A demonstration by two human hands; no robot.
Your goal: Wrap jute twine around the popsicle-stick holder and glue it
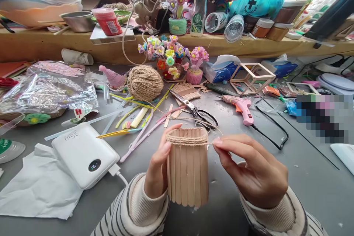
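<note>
My left hand [158,166] grips the side of a holder made of wooden craft sticks [188,177], its thumb near the rim. Several turns of jute twine [188,141] run around the holder's top. Pinched between the thumb and fingertips of my right hand [253,167] is the twine's loose length, held out just right of the rim. Behind the holder lie black-handled scissors [195,112], their blades spread a little. Farther back sits the ball of twine [145,83], with a strand trailing from it toward the scissors.
On the right lies a pink glue gun [240,108] with a black cord. A white power bank [85,156] with a cable rests on the left beside white paper [41,184]. Pipe-cleaner flowers [168,53] and a stick frame [253,77] stand before the cluttered ledge [27,46].
</note>
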